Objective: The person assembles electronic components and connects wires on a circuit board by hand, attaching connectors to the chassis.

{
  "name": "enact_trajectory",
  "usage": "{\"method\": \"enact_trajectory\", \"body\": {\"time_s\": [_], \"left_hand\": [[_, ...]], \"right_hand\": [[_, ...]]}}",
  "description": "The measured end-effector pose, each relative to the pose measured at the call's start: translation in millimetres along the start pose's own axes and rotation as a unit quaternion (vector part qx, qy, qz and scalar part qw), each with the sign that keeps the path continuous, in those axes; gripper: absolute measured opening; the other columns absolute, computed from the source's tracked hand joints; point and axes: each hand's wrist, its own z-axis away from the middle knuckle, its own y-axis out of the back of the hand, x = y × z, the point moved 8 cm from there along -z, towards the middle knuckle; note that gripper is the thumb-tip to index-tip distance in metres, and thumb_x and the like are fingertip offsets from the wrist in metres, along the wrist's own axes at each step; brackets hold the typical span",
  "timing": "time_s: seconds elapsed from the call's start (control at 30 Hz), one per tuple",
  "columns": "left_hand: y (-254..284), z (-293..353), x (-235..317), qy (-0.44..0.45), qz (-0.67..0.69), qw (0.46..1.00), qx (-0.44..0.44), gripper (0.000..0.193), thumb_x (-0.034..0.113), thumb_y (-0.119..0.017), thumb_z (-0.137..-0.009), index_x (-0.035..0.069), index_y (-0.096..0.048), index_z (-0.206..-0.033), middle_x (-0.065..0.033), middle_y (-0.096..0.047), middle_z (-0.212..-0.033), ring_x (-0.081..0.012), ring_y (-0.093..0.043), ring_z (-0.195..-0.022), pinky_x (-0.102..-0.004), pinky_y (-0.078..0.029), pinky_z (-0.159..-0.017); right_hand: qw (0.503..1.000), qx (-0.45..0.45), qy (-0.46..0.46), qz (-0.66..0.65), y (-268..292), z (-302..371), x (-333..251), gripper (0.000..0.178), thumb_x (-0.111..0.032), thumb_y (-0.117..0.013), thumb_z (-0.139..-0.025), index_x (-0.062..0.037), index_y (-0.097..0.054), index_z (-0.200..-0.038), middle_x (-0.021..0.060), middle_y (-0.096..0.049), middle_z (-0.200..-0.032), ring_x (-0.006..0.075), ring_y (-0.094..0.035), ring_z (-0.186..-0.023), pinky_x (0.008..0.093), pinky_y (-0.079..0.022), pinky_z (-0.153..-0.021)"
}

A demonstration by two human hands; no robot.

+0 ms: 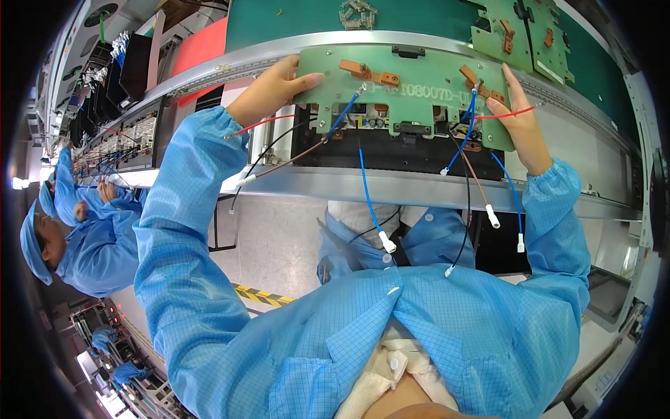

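Both my hands grip a green fixture plate (408, 70) by its ends, above the rail at the front of the bench. My left hand (279, 87) has its thumb on the plate's top left and its fingers behind the edge. At the other end my right hand (516, 119) clasps the right edge, thumb on top. Brown swivel clips (370, 72) sit on the plate. Below its cut-outs shows a circuit board (373, 119), partly covered, over a black tray (317, 157). Blue, red, brown and black wires hang out, several with white connectors (388, 242).
More green plates with brown clips (508, 35) lie on the green mat (419, 21) at the far right. A heap of small metal parts (358, 14) is at the back. Metal rails (433, 185) run across. At left, a co-worker in blue (98, 244) sits along the line.
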Motion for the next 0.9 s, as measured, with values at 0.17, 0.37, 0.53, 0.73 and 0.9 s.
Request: {"method": "enact_trajectory", "body": {"time_s": [0.17,0.37,0.53,0.73,0.9], "left_hand": [[4.7,-3.7,-3.6,0.005,-0.085,0.996,-0.017,0.051,0.036,-0.054,-0.091,-0.001,-0.043,-0.125,0.0040,-0.053,-0.071,-0.0008,-0.041,-0.055,-0.0168,-0.030,-0.045],[5.8,-10.2,-4.1,-0.002,-0.129,0.992,-0.012,0.048,0.037,-0.054,-0.091,0.000,-0.046,-0.120,0.0038,-0.053,-0.074,-0.0006,-0.042,-0.057,-0.0170,-0.031,-0.046],[8.4,-14.3,-7.1,-0.015,-0.160,0.987,0.008,0.047,0.036,-0.054,-0.092,-0.002,-0.045,-0.118,-0.0023,-0.056,-0.088,-0.0036,-0.050,-0.072,-0.0182,-0.041,-0.060],[10.3,-0.4,-4.4,-0.064,-0.319,0.942,0.084,0.057,0.041,-0.045,-0.093,-0.004,-0.038,-0.127,-0.0251,-0.057,-0.104,-0.0371,-0.056,-0.096,-0.0399,-0.044,-0.085],[-11.4,10.3,40.0,-0.235,-0.484,0.839,0.084,0.050,0.028,-0.034,-0.096,0.015,-0.024,-0.143,-0.0209,-0.029,-0.142,-0.0358,-0.030,-0.131,-0.0377,-0.029,-0.104]], "right_hand": [[0.994,-0.032,0.063,0.084,-5.1,-3.2,-6.9,0.055,-0.019,-0.055,-0.088,-0.0135,-0.037,-0.139,0.0053,-0.052,-0.119,0.0063,-0.052,-0.089,0.0183,-0.044,-0.074],[0.994,-0.054,0.029,0.090,-3.4,-7.5,-0.6,0.045,-0.019,-0.051,-0.091,-0.0140,-0.044,-0.135,-0.0003,-0.057,-0.097,0.0006,-0.049,-0.076,0.0168,-0.042,-0.066],[0.990,-0.038,0.060,0.122,-1.0,-8.5,3.2,0.045,-0.019,-0.051,-0.092,-0.0164,-0.042,-0.136,-0.0005,-0.058,-0.096,0.0018,-0.049,-0.077,0.0170,-0.041,-0.069],[0.880,-0.018,0.006,0.475,-5.3,-3.8,-17.0,0.046,-0.027,-0.045,-0.094,-0.0159,-0.039,-0.138,0.0031,-0.060,-0.107,0.0160,-0.059,-0.084,0.0267,-0.045,-0.074],[0.768,0.067,0.294,0.565,-11.5,3.5,-41.2,0.045,-0.028,-0.041,-0.094,-0.0163,-0.040,-0.137,0.0071,-0.037,-0.140,0.0280,-0.044,-0.120,0.0340,-0.040,-0.095]]}}
